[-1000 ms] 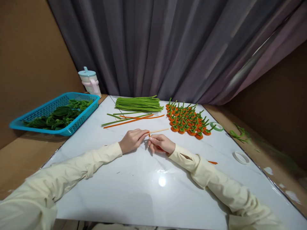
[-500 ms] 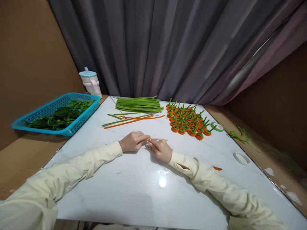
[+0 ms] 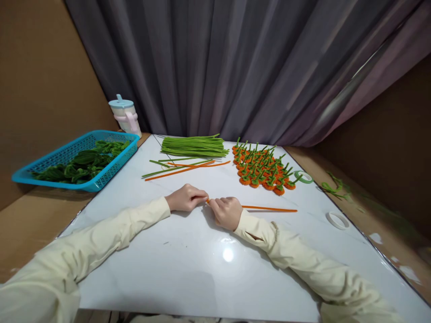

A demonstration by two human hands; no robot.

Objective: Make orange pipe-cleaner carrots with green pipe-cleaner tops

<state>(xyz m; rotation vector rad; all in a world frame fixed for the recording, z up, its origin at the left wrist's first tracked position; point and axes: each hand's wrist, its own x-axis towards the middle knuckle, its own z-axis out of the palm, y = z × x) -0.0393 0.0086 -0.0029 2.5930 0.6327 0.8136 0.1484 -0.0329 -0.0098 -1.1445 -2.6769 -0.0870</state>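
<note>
An orange pipe cleaner [image 3: 269, 209] runs out to the right from under my right hand [image 3: 227, 212], whose fingers are closed around it. Its other end shows as a small orange bit between my two hands. My left hand [image 3: 187, 198] pinches at that end with thumb and forefinger, the fingertips of both hands nearly touching just above the table. Whether a thin stick is also within the fingers is hidden. Beyond my hands lie loose orange pipe cleaners [image 3: 188, 169] and a few green ones [image 3: 155, 172].
A bundle of green pipe cleaners [image 3: 193, 146] lies at the back. Rows of small orange pieces with green stems [image 3: 259, 166] stand to its right, beside green tape [image 3: 303, 177] and a white ring [image 3: 337, 220]. Left are a blue basket [image 3: 97, 184] of green leaves and a cup [image 3: 125, 117].
The pale thin stick that stuck out over my right hand no longer shows. The orange pipe cleaner now stretches out straight to the right of that hand. My right hand has turned slightly, knuckles up.
</note>
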